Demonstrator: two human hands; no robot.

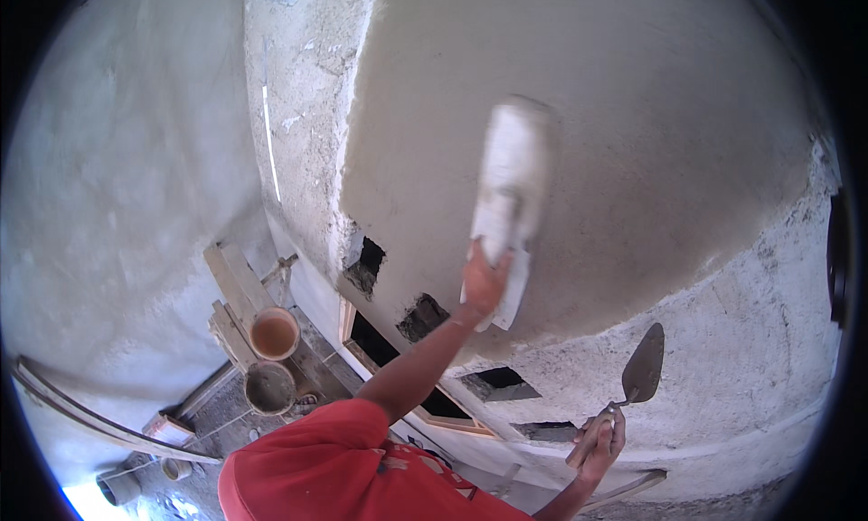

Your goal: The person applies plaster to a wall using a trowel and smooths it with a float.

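With my left arm stretched up to the wall, my left hand [485,281] is closed round the handle of a long whitish plastering float [514,173]. The float is smeared by motion and lies over the smooth grey-brown plaster [624,141]; whether its face touches the wall I cannot tell. Lower and to the right, my right hand [601,440] grips the wooden handle of a pointing trowel [644,365]. Its leaf-shaped metal blade points up, in front of the rough pale part of the wall [723,326].
Several ragged holes, one here [366,266], run along the plaster's lower edge above a wooden frame [457,421]. Down left stand a bucket of brownish liquid [274,333] and a bucket of grey stuff [269,388], beside wooden boards [237,281]. A curved strip [99,421] leans farther left.
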